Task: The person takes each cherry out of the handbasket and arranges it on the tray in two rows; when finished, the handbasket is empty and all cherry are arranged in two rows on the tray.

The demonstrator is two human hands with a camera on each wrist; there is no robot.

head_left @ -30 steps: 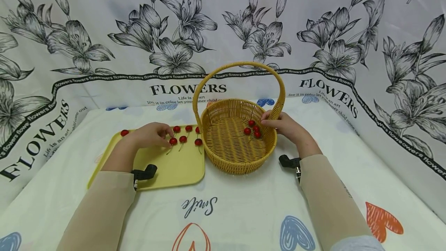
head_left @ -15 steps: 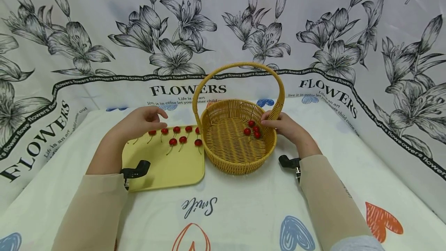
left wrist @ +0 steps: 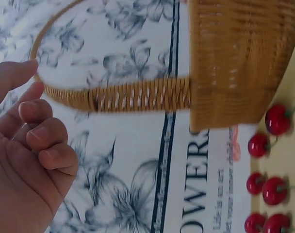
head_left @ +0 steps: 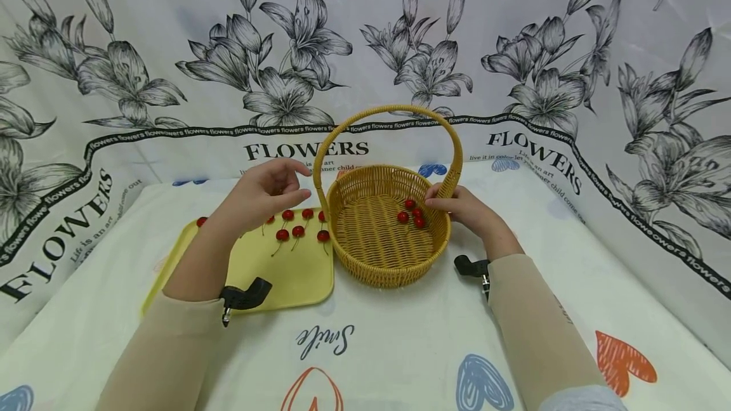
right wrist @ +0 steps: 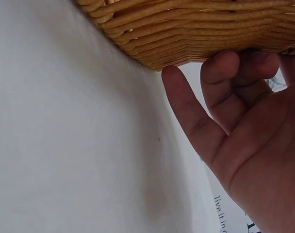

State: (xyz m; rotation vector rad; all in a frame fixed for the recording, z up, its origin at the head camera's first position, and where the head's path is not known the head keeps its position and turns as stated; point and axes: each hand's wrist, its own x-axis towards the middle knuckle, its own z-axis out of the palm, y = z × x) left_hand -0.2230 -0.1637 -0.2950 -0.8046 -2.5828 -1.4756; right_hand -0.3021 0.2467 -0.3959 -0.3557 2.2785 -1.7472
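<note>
The left hand (head_left: 268, 192) hovers over the back of the yellow tray (head_left: 285, 278), beside the basket's handle. Its thumb and index finger are apart with nothing visible between them; the other fingers are loosely bent. Red cherries (head_left: 282, 234) with stems lie along the tray's back part, some hidden by the left hand and forearm. The right hand (head_left: 461, 207) grips the wicker basket (head_left: 382, 271) at its right rim near the handle's base, thumb inside. Its fingers (right wrist: 179, 90) touch the outer wall in the right wrist view. Several cherries (head_left: 419, 222) lie together inside the basket, on the right.
The basket's tall arched handle (head_left: 388, 108) rises between the hands. The basket stands against the tray's right edge. A white printed cloth (head_left: 400, 347) covers the table, and a flower-patterned curtain (head_left: 365, 49) hangs behind. Each wrist bears a black camera mount (head_left: 248, 293).
The left hand has risen from the cherries, swung left, then come back right toward the basket's handle. The right hand keeps its grip on the basket. The head view has tilted slightly.
</note>
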